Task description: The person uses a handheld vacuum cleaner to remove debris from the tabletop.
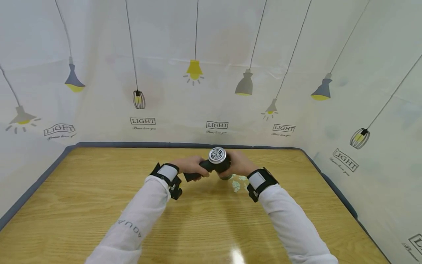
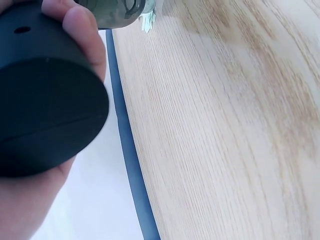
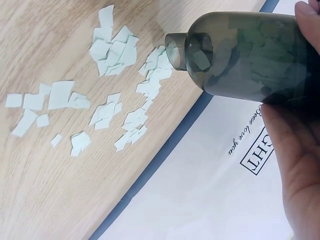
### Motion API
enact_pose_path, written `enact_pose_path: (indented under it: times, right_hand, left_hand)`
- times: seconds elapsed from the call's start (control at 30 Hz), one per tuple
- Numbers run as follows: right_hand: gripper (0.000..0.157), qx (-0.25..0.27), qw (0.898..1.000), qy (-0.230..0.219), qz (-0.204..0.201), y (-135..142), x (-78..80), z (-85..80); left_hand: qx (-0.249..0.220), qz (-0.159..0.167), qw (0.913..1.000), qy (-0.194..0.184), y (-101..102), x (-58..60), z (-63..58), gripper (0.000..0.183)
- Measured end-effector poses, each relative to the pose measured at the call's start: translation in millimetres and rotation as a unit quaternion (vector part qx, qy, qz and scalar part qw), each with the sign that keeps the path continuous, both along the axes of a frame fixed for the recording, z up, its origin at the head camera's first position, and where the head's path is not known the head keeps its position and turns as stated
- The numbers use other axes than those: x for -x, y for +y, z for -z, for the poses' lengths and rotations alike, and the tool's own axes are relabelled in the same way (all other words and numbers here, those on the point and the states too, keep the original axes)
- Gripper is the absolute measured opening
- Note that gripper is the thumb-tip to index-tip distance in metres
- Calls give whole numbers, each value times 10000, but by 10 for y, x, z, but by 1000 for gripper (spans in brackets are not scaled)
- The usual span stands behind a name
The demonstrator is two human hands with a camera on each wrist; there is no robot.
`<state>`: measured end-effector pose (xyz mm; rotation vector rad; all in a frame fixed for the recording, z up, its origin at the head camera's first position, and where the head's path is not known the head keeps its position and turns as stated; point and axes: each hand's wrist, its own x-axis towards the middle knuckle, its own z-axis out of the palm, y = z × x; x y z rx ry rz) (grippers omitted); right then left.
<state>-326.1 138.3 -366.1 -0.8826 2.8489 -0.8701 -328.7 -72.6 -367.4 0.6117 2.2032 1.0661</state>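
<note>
A black handheld vacuum cleaner [image 1: 223, 164] with a silver vented end tilts nozzle-down over the table. My left hand [image 1: 190, 165] grips its handle, whose round black end [image 2: 50, 115] fills the left of the left wrist view. My right hand [image 1: 240, 163] holds the body, thumb and fingers on opposite sides. In the right wrist view, the smoky see-through dust cup [image 3: 240, 60] has pale scraps inside. Its short nozzle [image 3: 176, 51] meets the edge of a patch of pale green paper scraps [image 3: 159, 67] on the table.
More scraps lie in a loose pile [image 3: 114, 52] and scattered bits [image 3: 61, 95]. The wood-grain table [image 1: 99, 205] has a dark blue edge strip [image 1: 165, 144]. A pale curtain [image 1: 171, 44] printed with lamps stands behind and at both sides.
</note>
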Motion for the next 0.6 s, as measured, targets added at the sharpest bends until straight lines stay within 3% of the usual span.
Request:
enact_pose_path:
  times: [0.6]
  right_hand:
    - [67, -71, 10000, 52, -23, 98, 9, 10]
  left_hand:
    - [-103, 104, 9999, -5, 84, 50, 52, 28]
